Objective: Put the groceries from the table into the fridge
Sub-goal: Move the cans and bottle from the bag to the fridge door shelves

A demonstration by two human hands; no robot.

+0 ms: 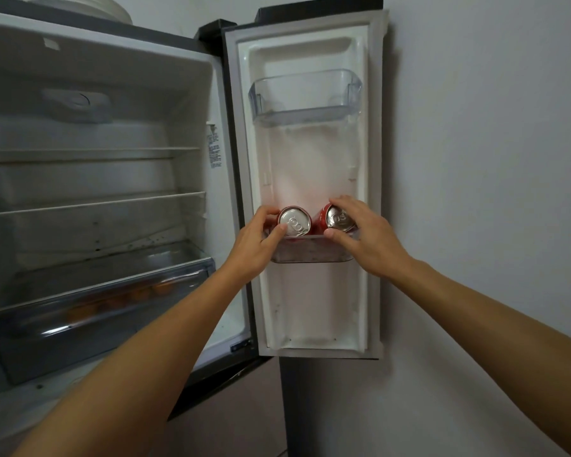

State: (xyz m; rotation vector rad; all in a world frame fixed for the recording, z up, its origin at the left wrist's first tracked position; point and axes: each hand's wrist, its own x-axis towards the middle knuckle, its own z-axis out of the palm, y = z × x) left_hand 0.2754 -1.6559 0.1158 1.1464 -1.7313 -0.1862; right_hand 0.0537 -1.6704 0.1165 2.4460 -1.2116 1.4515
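Left hand (261,240) curls round the left can (294,222); right hand (366,239) grips the tilted right can (338,219) at its 3 o'clock, both at the door shelf (310,253). Released tilted, the right can might topple against its neighbour.

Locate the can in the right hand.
Head view: red aluminium soda can at the right end of the clear lower door bin, beside a second red can.

- lower door bin (310,255): left can (294,222) at its 9 o'clock end, right can (338,219) at 3, tilted
- crisper drawer (80,328): blurry orange stuff (164,287) inside
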